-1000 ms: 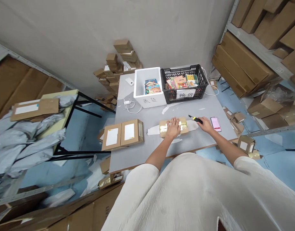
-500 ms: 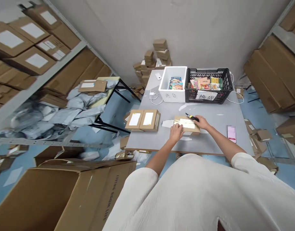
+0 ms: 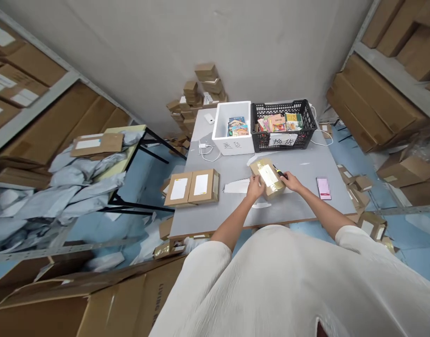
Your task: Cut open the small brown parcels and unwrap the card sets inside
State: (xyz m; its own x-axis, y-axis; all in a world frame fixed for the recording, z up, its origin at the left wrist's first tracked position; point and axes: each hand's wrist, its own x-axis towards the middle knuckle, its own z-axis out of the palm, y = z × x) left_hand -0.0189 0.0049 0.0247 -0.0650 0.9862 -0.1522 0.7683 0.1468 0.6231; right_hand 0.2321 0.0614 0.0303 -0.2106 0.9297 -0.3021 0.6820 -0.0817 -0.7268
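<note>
A small cardboard box (image 3: 269, 180) with a white label and shiny tape rests on the grey table (image 3: 292, 206), turned at an angle. My left hand (image 3: 256, 187) grips its left edge with the fingers closed on it. In my right hand (image 3: 291, 181) is a black and yellow utility knife (image 3: 280, 173), its tip pointing up and left over the box's right side. To the left sit two brown boxes (image 3: 192, 188) with white labels, side by side.
Behind the work stand a white bin (image 3: 232, 145) and a black crate (image 3: 283, 140), both with books. A phone (image 3: 323, 188) lies on the right. Grey parcels (image 3: 63, 187) cover a side table, and a large open carton (image 3: 130, 299) stands lower left. Shelves flank both sides.
The small box has turned from lying lengthwise across the table to a slant. My left hand has moved to its left edge; the knife stays in my right. The view has shifted right.
</note>
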